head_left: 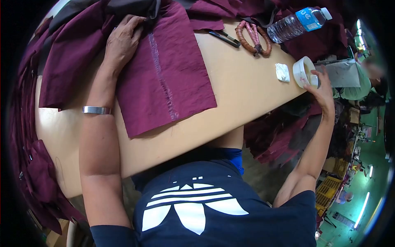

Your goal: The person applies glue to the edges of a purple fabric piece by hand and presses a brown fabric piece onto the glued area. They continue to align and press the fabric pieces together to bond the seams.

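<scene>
Head view, foreground: navy shirt (214, 224) with white trefoil emblem (189, 216) | left hand (122, 41): fingers resting on maroon cloth (185, 70) laid over the desk (242, 82), whether gripping cannot be told | right hand (324, 92): fingers grasping the rim of a white bowl (301, 72) at the desk's edge | bottle (284, 33): blue label (309, 19), lettering only partly legible.

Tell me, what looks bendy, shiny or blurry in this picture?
Head view: the scene bows and the corners go black, probably from a wide lens; head view: glare whitens the left end of the table, and lamps glow at right; head view: the left hand looks fairly clear, the far room blurrier.
</scene>
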Demonstrator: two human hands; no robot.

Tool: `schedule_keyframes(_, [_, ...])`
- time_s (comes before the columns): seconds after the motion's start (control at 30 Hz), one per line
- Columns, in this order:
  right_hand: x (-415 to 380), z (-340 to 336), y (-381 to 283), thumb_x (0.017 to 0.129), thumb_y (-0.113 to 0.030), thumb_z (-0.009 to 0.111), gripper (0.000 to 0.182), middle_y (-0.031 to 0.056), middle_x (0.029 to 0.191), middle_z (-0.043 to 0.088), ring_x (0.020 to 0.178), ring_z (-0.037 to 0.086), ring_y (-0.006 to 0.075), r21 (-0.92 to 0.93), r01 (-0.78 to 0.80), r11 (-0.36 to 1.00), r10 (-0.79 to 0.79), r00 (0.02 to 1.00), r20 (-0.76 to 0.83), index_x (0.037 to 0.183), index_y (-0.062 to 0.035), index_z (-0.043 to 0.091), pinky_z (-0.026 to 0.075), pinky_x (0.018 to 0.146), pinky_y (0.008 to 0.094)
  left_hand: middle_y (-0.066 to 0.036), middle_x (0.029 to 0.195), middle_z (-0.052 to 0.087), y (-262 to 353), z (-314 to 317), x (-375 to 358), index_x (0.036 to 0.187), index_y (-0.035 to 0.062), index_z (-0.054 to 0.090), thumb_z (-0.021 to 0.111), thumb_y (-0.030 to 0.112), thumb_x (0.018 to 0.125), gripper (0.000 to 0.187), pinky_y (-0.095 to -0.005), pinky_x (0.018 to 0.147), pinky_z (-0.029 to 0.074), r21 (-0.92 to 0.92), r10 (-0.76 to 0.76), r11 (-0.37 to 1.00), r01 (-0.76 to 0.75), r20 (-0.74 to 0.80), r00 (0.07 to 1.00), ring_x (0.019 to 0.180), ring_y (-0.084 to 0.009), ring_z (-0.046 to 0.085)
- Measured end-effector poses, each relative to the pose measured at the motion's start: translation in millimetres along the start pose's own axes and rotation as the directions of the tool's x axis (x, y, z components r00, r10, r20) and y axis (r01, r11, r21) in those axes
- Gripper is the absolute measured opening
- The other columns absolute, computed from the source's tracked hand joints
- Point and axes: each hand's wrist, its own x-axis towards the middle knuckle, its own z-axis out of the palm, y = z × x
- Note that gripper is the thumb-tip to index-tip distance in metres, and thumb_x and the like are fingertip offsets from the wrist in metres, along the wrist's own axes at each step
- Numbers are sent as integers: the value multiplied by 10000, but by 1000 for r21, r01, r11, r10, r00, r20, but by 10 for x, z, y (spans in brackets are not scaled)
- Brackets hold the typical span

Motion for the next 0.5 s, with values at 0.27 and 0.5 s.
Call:
schedule_keyframes(0.27, [-312,-93,-590,691,-263,688,283,99,1364,444,1262,401,306,-439,-20,898,-35,993,-117,892,-68,644,346,979,461,-56,1061,579,28,28,-10,1069,138,596,522,162,870,214,-377,860,451,3,-32,999,32,-24,999,969,-287,577])
schedule_keyframes(0.5, [-139,-120,-2423,741,20,587,265,85,1146,593,1081,530,254,372,698,613,-496,705,-506,976,-58,682,401,912,342,-70,1032,589,8,84,-10,1051,108,596,515,133,855,213,-382,838,468,-86,-16,996,9,-78,997,951,-288,585])
